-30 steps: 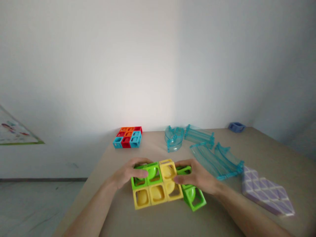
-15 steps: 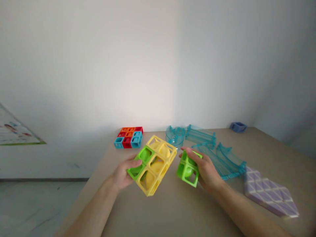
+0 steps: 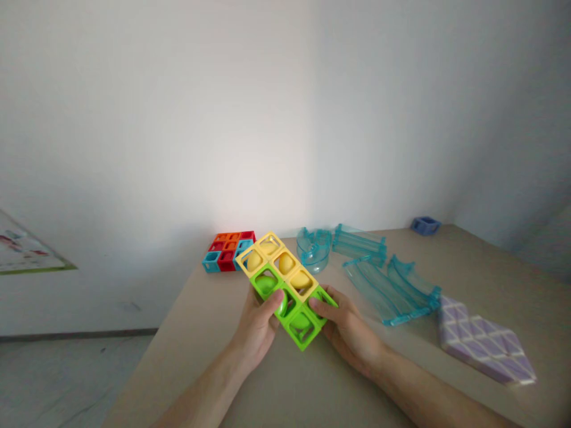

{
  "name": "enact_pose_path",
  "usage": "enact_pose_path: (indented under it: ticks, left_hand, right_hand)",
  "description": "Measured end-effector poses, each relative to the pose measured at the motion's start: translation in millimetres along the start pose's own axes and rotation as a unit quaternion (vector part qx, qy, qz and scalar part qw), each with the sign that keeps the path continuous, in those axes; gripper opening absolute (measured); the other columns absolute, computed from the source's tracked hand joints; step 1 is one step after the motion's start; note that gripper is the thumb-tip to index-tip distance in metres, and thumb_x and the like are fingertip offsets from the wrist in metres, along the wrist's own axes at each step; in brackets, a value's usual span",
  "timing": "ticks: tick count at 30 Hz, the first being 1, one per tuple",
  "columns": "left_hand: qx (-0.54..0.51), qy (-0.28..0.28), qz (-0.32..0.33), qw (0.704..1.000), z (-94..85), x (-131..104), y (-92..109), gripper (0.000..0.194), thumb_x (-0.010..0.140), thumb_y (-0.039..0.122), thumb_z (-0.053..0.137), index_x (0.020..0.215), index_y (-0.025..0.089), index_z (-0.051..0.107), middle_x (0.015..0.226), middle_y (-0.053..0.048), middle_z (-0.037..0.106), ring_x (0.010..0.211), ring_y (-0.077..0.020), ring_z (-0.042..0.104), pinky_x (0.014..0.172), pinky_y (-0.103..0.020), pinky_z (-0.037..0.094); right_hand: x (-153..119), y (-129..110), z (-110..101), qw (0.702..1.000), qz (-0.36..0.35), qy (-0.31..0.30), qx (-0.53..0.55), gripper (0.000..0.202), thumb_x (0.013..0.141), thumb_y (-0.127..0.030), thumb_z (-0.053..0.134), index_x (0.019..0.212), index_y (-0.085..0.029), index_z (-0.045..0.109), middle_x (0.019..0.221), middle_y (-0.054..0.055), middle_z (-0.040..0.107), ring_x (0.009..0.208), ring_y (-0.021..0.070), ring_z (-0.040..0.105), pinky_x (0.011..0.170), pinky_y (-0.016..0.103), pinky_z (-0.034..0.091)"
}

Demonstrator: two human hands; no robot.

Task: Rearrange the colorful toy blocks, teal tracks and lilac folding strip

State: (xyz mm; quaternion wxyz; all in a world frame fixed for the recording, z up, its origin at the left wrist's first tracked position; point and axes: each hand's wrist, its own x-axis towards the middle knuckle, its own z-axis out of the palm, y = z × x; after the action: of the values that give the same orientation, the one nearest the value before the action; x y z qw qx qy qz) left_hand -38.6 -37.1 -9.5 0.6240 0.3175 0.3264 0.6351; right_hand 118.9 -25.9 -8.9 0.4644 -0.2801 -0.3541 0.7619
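Observation:
A tilted slab of yellow cubes (image 3: 285, 263) and green cubes (image 3: 301, 324) is held up above the table, with the yellow at the upper side and the green at the lower side. My left hand (image 3: 261, 324) grips its lower left edge, thumb on a green cube. At the right end, my right hand (image 3: 345, 324) is closed on the green cubes, thumb on top. The cubes touch one another in one block. The fingers beneath are partly hidden.
Red, orange and blue cubes (image 3: 227, 252) form a block at the back left. Translucent teal pieces (image 3: 379, 288) lie behind and right. A purple tiled piece (image 3: 484, 340) is at the right; a blue cube (image 3: 425, 225) sits at the back right.
The green piece in my right hand has moved left and now meets the yellow and green block. My left hand has shifted right and turned the block.

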Motion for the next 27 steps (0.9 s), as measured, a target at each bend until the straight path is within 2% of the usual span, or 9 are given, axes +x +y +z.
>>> enact_pose_path:
  ticks: [7,13,15,17,20,22,23,25,27]
  left_hand:
    - [0.005,-0.025,-0.01,1.0,-3.7,-1.0,3.2,0.064,0.067,0.024,0.08,0.122,0.029,0.049,0.115,-0.003,0.068,0.101,-0.0224,0.066,0.087,-0.038,0.053]
    - [0.011,-0.028,-0.013,0.999,-7.3,2.0,6.7,0.05,0.07,0.023,0.078,0.113,0.025,0.054,0.109,-0.004,0.07,0.097,-0.0222,0.067,0.082,-0.035,0.054]
    - [0.008,-0.001,-0.011,1.0,-10.0,5.3,14.3,0.043,0.073,0.029,0.075,0.111,0.023,0.056,0.108,-0.004,0.07,0.095,-0.0214,0.067,0.078,-0.032,0.055]
    - [0.019,0.053,0.0,0.998,-16.1,9.8,24.8,0.04,0.076,0.033,0.071,0.111,0.021,0.056,0.108,-0.005,0.069,0.091,-0.0198,0.067,0.073,-0.029,0.055]
    - [0.084,0.148,0.051,0.984,-32.2,18.3,39.8,0.05,0.071,0.027,0.075,0.115,0.025,0.051,0.101,-0.002,0.069,0.081,-0.0157,0.068,0.065,-0.025,0.054]
    - [0.148,0.188,0.058,0.969,-44.6,24.2,46.5,0.063,0.069,0.028,0.075,0.123,0.031,0.044,0.1,-0.001,0.069,0.075,-0.0159,0.068,0.062,-0.027,0.055]
    - [0.186,0.202,0.049,0.96,-50.4,26.9,48.8,0.063,0.07,0.03,0.073,0.124,0.032,0.043,0.101,-0.002,0.07,0.074,-0.0167,0.069,0.061,-0.029,0.055]
    - [0.282,0.22,0.025,0.933,-60.6,31.2,51.9,0.051,0.073,0.036,0.066,0.121,0.027,0.049,0.099,-0.004,0.07,0.075,-0.0191,0.07,0.06,-0.031,0.055]
    - [0.371,0.231,0.01,0.899,-68.8,33.9,54.7,0.039,0.076,0.041,0.058,0.109,0.02,0.06,0.094,-0.007,0.072,0.075,-0.0218,0.07,0.059,-0.033,0.055]
  right_hand:
    - [1.2,-2.9,-3.2,1.0,-0.003,-0.004,-0.012,0.032,0.071,-0.03,0.076,0.097,-0.019,0.062,0.1,0.007,0.071,0.094,0.0252,0.067,0.083,0.037,0.051]
    - [3.5,-4.1,-5.6,0.999,-0.017,0.019,-0.032,0.034,0.07,-0.03,0.078,0.098,-0.019,0.061,0.1,0.007,0.071,0.092,0.0243,0.067,0.079,0.034,0.053]
    - [5.0,-3.7,-7.8,0.999,-0.019,0.019,-0.045,0.034,0.071,-0.032,0.077,0.098,-0.019,0.062,0.098,0.007,0.071,0.091,0.024,0.067,0.077,0.033,0.053]
    - [6.4,-2.8,-9.6,0.998,-0.007,0.011,-0.054,0.032,0.075,-0.035,0.073,0.099,-0.018,0.062,0.095,0.007,0.071,0.089,0.0239,0.068,0.077,0.034,0.053]
    - [8.1,-0.6,-11.3,0.998,0.017,0.013,-0.057,0.035,0.077,-0.037,0.07,0.104,-0.018,0.059,0.096,0.008,0.07,0.089,0.0244,0.068,0.076,0.036,0.054]
    - [9.5,1.5,-12.8,0.998,0.02,0.025,-0.062,0.041,0.075,-0.037,0.071,0.108,-0.019,0.055,0.099,0.008,0.068,0.091,0.0246,0.067,0.078,0.038,0.054]
    - [10.5,2.8,-14.1,0.997,0.016,0.03,-0.072,0.044,0.074,-0.036,0.071,0.11,-0.019,0.053,0.1,0.008,0.067,0.093,0.0245,0.067,0.079,0.038,0.054]
    - [12.9,5.6,-18.1,0.993,0.001,0.037,-0.115,0.05,0.072,-0.034,0.072,0.114,-0.019,0.049,0.101,0.008,0.065,0.093,0.0238,0.066,0.082,0.039,0.053]
    - [15.8,8.6,-23.5,0.981,-0.023,0.038,-0.19,0.052,0.07,-0.032,0.072,0.114,-0.018,0.049,0.101,0.008,0.064,0.092,0.0228,0.065,0.083,0.039,0.052]
